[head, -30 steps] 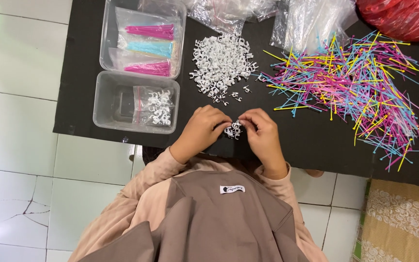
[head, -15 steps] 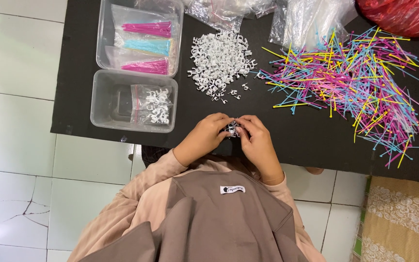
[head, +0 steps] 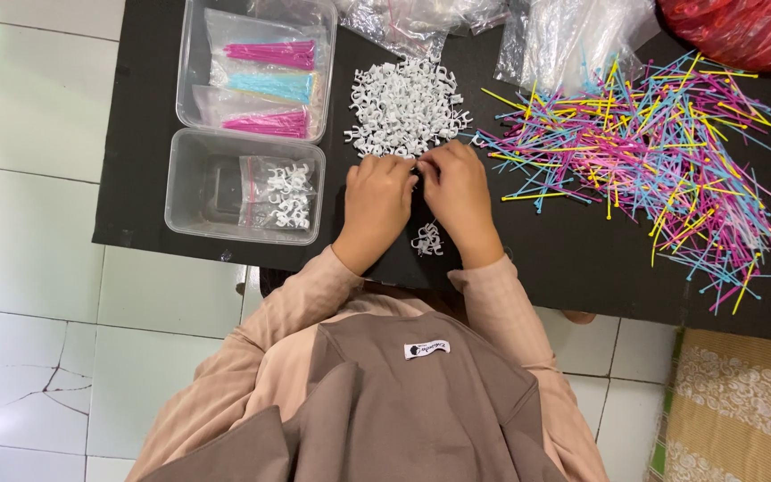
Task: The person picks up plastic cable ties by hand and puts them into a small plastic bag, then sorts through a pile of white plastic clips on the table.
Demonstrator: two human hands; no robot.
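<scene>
Presently, on the black table (head: 180, 80):

Left hand (head: 375, 203) and right hand (head: 459, 198): side by side at centre, knuckles up, fingertips at the six o'clock edge of the heap of small white plastic ring clips (head: 406, 109). Fingers curled over the clips; whether either hand pinches one, I cannot tell.

Small cluster of white clips (head: 426, 239): at six o'clock of the hands, between the wrists, set apart from the heap.

Spread of thin coloured plastic sticks, pink, blue and yellow (head: 662, 161): at three o'clock, loose and unsorted.

Upper clear plastic tub (head: 191, 67): at ten o'clock, holding clear bags of pink and blue sticks (head: 269, 85).

Lower clear plastic tub (head: 180, 192): at nine o'clock, holding one small clear bag of white clips (head: 283, 195).

Clear plastic bags (head: 573, 31) and a red plastic bag (head: 742, 31): at twelve to two o'clock, along the far edge.

Progress, judged: a few bags are filled; the large heap and the stick spread remain, so most of the work appears left.
</scene>
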